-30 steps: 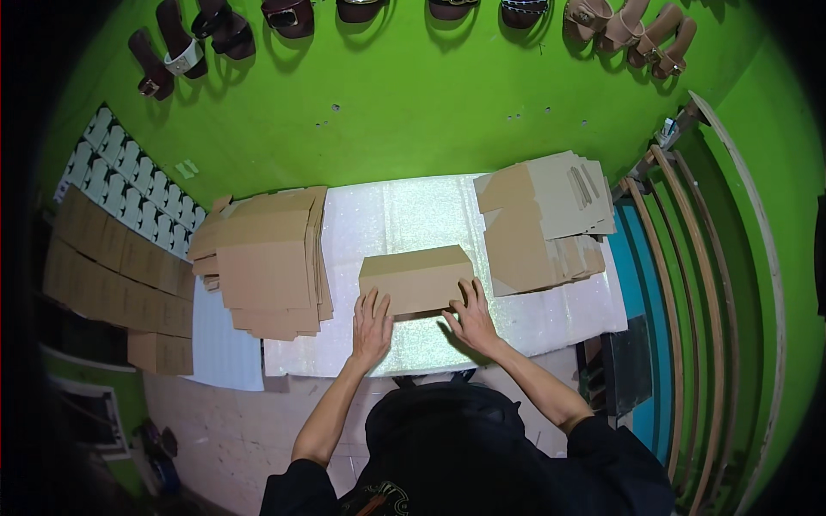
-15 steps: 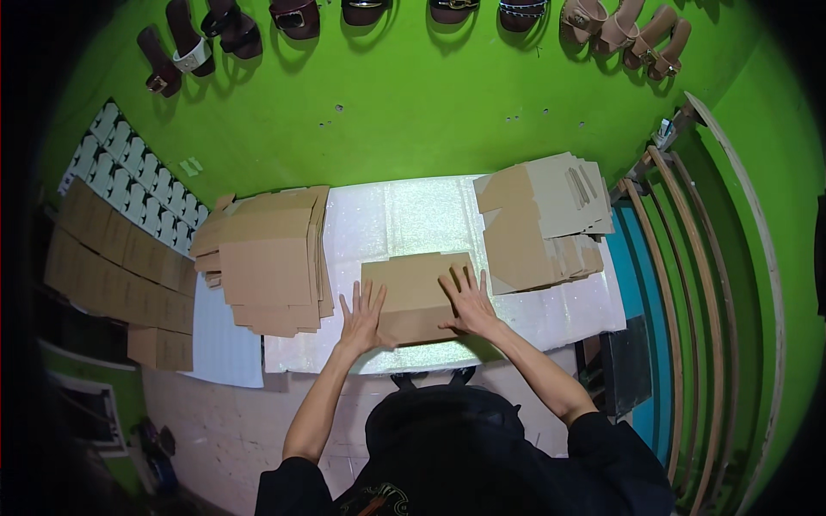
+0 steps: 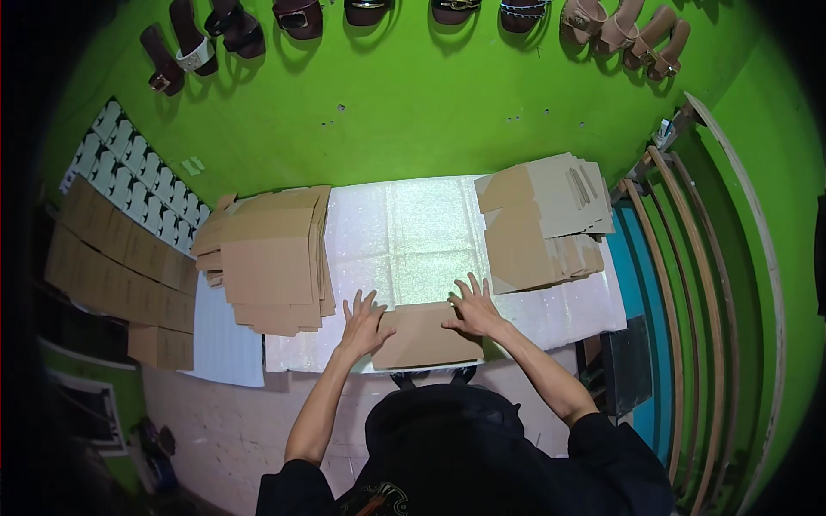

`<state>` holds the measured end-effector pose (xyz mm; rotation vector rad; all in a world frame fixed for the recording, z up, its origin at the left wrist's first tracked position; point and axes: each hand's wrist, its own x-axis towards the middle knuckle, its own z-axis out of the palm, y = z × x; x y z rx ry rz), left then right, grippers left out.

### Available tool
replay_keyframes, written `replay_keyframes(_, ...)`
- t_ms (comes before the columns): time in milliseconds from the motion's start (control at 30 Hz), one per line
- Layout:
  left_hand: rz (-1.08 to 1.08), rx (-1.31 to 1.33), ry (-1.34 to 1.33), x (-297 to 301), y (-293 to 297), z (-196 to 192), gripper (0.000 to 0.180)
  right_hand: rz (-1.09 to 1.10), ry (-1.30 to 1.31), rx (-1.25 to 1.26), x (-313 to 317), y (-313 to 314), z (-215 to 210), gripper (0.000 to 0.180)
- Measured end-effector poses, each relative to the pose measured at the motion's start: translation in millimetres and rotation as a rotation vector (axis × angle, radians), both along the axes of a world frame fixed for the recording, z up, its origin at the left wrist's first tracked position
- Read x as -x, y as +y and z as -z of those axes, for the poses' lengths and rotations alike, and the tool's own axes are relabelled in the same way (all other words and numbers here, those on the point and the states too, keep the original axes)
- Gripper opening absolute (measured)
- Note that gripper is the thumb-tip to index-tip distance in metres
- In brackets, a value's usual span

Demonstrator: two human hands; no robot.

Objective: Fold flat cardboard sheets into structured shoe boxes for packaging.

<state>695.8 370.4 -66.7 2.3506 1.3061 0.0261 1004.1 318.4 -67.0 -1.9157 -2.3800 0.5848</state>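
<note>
A brown cardboard box or folded piece (image 3: 428,338) lies at the table's near edge, one broad plain panel facing up. At its far left corner is my left hand (image 3: 365,323), fingers spread outward and thumb resting on the panel. My right hand (image 3: 473,311) mirrors this at the far right corner, its thumb touching the cardboard and its fingers apart beyond the edge. Whether the fingertips press on the sides is hard to make out.
The table has a shiny whitish cover (image 3: 430,224). Flat cardboard blanks (image 3: 271,258) are stacked at left; a second stack of cut cardboard (image 3: 525,228) lies at right. Brown boxes (image 3: 120,275) stand far left. Sandals (image 3: 366,10) hang on the green wall. A wooden rack (image 3: 688,301) stands right.
The cardboard has come nearer to me, and its far upper panel no longer shows. My hands have shifted from its sides to its far corners.
</note>
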Motion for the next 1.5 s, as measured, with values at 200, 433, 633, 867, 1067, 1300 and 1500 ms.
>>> replay_keyframes(200,0.008,-0.199,-0.167,-2.9,-7.3,-5.4,0.035,-0.017,0.151,-0.16,-0.3,-6.2,0.8,0.052)
replay_keyframes(433,-0.065,-0.433,-0.355,-12.7,3.7,-28.4,0.019,-0.007,0.247,-0.419,-0.2,7.3,-22.7,0.034)
replay_keyframes(633,-0.06,-0.533,-0.424,-7.0,-12.0,-31.7,0.018,-0.034,0.262,-0.506,5.7,-11.4,-43.9,0.024)
replay_keyframes(867,-0.006,-0.378,-0.384,9.0,-61.9,-22.1,0.02,-0.096,0.258,-0.463,15.0,-63.7,-32.5,0.022)
replay_keyframes(1067,0.045,-0.286,-0.291,13.3,-87.3,0.5,0.027,-0.144,0.161,-0.314,19.2,-89.2,8.6,0.031)
replay_keyframes(1300,0.191,-0.244,0.139,16.1,-95.3,55.8,0.035,-0.243,-0.093,-0.073,19.0,-91.3,43.6,0.032)
replay_keyframes(1500,0.2,-0.22,0.165,-2.2,-81.2,55.0,0.029,-0.243,-0.096,-0.104,18.4,-77.4,59.4,0.031)
